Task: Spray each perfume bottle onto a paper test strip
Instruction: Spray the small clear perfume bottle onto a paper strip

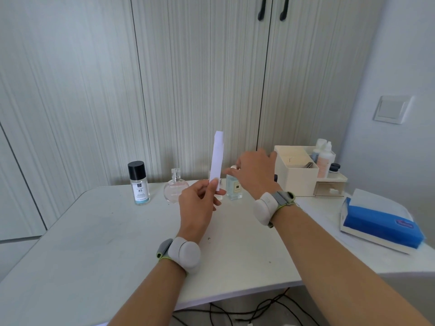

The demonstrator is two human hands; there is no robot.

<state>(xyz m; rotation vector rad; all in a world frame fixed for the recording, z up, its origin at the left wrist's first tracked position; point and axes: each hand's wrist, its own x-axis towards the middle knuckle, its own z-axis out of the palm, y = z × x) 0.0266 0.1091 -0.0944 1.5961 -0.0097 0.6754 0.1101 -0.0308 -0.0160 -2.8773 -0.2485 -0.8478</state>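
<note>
My left hand [200, 203] pinches the lower end of a white paper test strip [217, 158] and holds it upright above the table. My right hand [255, 172] reaches over the top of a square pale-blue perfume bottle [234, 188] at the back of the table; its fingers cover the bottle's cap, and I cannot tell whether they grip it. A round pink perfume bottle [175, 189] with a clear cap stands left of the strip. Further left stands a clear bottle with a black cap [138, 182], labelled 45.
The white table [106, 243] stands against pale cupboard doors. A cream organiser box [296, 170] with several bottles sits at the back right, close to my right hand. A blue tissue pack [381, 222] lies at the right edge. Cables run under the table's front edge.
</note>
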